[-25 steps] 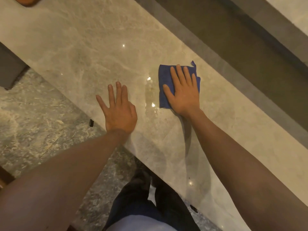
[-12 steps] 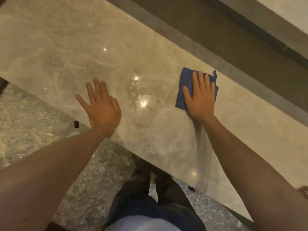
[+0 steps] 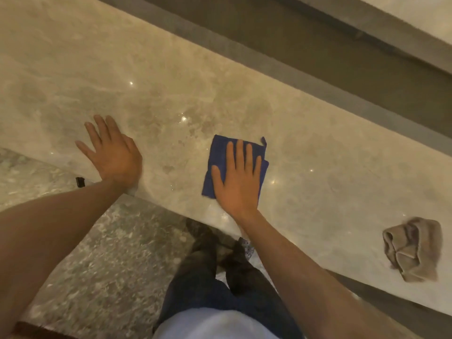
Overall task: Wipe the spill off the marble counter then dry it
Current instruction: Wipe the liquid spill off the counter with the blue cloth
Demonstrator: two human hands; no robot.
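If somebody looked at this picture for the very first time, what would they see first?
Probably the blue cloth, bright against the pale marble counter, with the right hand pressed flat on it. Next, the left hand spread flat near the counter's edge, and a crumpled brown cloth lying off to the right.

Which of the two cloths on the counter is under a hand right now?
The blue cloth, pressed flat under the right hand. The crumpled tan cloth lies untouched farther right.

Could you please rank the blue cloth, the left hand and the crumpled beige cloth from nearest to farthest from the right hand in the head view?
1. blue cloth, directly under the right hand.
2. left hand, flat at the counter's near edge.
3. beige cloth, crumpled, far right.
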